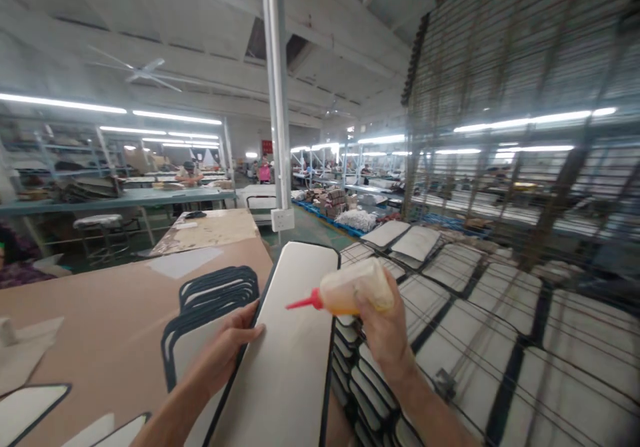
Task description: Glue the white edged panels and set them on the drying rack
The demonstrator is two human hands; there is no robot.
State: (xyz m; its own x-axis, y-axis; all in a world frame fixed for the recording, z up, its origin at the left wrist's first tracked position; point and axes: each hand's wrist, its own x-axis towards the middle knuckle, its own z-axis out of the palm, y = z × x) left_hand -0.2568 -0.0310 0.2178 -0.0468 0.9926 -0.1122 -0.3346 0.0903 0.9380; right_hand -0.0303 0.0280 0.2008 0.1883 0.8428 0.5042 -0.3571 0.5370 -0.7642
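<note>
My left hand (235,340) grips the left edge of a long white panel with dark edging (290,360), thumb on its face. The panel is tilted up in front of me, its lower end cut off by the frame. In my right hand (385,327) is a squeeze bottle (350,287) with a red pointed nozzle and yellowish liquid inside. The bottle lies nearly sideways over the panel, its nozzle pointing left; whether the tip touches the face I cannot tell. Behind my left hand, dark frame-like edgings (217,290) lie stacked on the tan table.
The tan table (115,307) spreads to the left, with white pieces at its near left. To the right, wire racks (480,360) carry several rows of white panels, and a raised wire grid (500,87) leans overhead. A metal post (276,100) with a socket box stands ahead.
</note>
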